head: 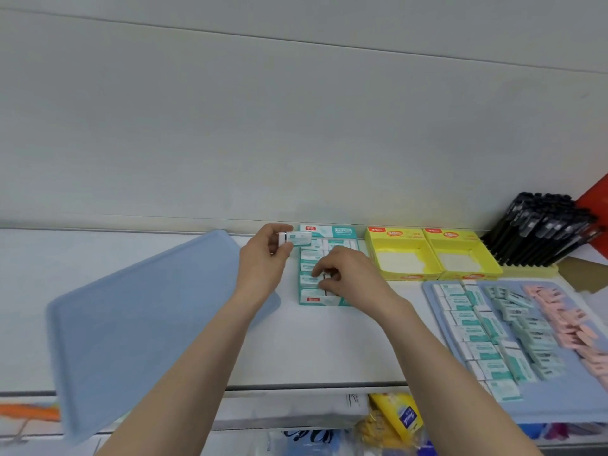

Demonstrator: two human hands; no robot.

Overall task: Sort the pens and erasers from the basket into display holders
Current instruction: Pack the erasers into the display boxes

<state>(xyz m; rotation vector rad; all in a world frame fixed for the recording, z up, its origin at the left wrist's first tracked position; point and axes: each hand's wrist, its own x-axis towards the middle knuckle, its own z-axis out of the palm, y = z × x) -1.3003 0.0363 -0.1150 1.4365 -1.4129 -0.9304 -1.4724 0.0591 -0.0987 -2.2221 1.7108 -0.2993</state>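
On the white worktop [329, 350], a teal-and-white cardboard display box [342, 231] stands against the far wall, packed with rows of erasers in white and teal sleeves. The left hand [263, 258] is raised just left of the box's far end. Its grip is pinching a white eraser in a teal-printed paper sleeve [297, 239] between thumb and fingertips, level with the box's header card. The right hand [348, 274] lies over the near half of the box, with thumb and curled fingers drawn close together on the packed erasers. Whether its grip is pinching one of them cannot be told.

Just right of the box are two yellow cardboard display boxes [399, 233], side by side and touching, their white floors showing. Further right, a bundle of black capped pens [539, 228] leans in a pale yellow holder [529, 269].

A flat light-blue plastic tray [559, 406] lies at the near right. It carries columns of white-and-teal sleeved erasers [473, 324] on its left and a heap of pink erasers [559, 317] on its right. A second light-blue tray [148, 324] lies at an angle on the left, its near corner past the worktop's edge.
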